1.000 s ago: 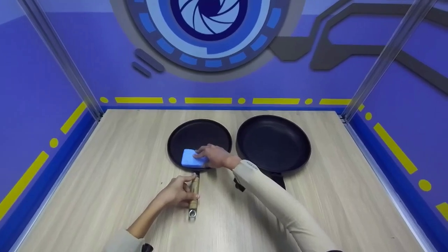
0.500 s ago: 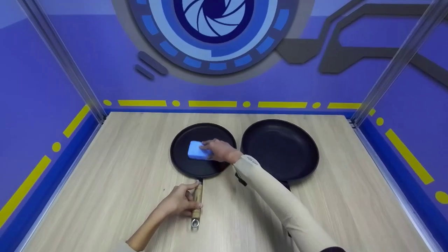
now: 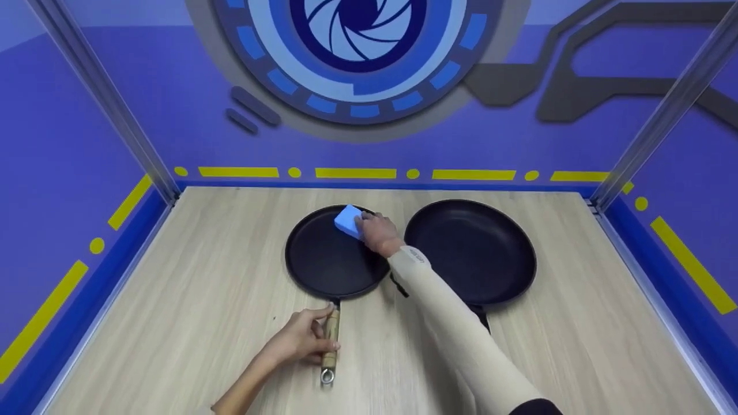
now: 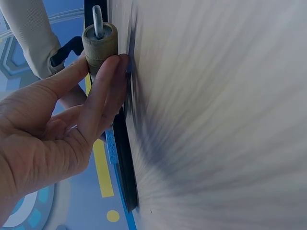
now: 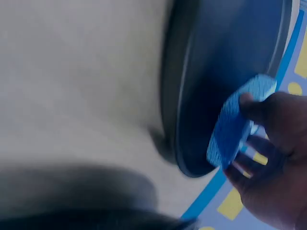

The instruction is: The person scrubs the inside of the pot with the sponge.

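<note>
A flat black pan (image 3: 334, 259) lies on the table, its wooden handle (image 3: 331, 340) toward me with a metal ring at the end. My left hand (image 3: 300, 337) holds that handle from the left between thumb and fingers; the left wrist view shows the wooden end (image 4: 100, 45) in the fingertips. My right hand (image 3: 379, 232) grips a blue sponge (image 3: 347, 221) at the far right part of the pan. In the right wrist view the sponge (image 5: 235, 124) is pinched between thumb and fingers, against the pan's inside near its rim.
To the right stands a larger, deeper black frying pan (image 3: 470, 253), its dark handle partly hidden under the right forearm. Both pans rest on a light wooden table (image 3: 202, 288). Blue panels (image 3: 144, 115) and metal posts enclose the back and sides.
The sponge, in my right hand, has moved from the near part of the pan, across its middle, to the far right edge. My left hand stays on the handle.
</note>
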Tool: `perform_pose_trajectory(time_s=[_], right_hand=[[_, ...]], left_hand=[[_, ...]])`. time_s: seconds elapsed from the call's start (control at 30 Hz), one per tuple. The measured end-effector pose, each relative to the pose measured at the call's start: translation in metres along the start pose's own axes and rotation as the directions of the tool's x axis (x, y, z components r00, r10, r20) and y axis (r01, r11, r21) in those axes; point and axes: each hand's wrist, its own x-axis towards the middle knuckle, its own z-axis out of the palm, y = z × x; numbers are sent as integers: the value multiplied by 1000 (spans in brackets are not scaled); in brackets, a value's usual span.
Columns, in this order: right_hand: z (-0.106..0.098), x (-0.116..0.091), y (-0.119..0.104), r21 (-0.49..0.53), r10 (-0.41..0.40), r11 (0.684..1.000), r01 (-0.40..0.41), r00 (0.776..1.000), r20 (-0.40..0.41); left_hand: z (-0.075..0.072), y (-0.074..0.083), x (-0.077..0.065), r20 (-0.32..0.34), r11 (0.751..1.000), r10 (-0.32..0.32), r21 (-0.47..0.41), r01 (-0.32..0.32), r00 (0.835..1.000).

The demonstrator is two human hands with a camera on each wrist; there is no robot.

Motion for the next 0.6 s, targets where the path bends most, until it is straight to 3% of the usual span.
perform_pose_trajectory(time_s=[0.13, 0.27, 0.43, 0.6], right_hand=[[-7, -4, 11, 29, -90, 996, 89, 995, 32], [-9, -13, 18, 126, -179, 977, 174, 984, 25], [-10, -24, 19, 238, -217, 950, 204, 976, 28], [-10, -38, 15, 291, -250, 929, 230, 968, 33]], left_hand=[[-1, 0, 0, 4, 1000, -19, -15, 19, 1000], [-1, 0, 0, 2, 999, -41, -24, 41, 999], [0, 0, 0, -4, 996, -86, -29, 85, 996], [2, 1, 0, -20, 997, -81, -20, 81, 996]])
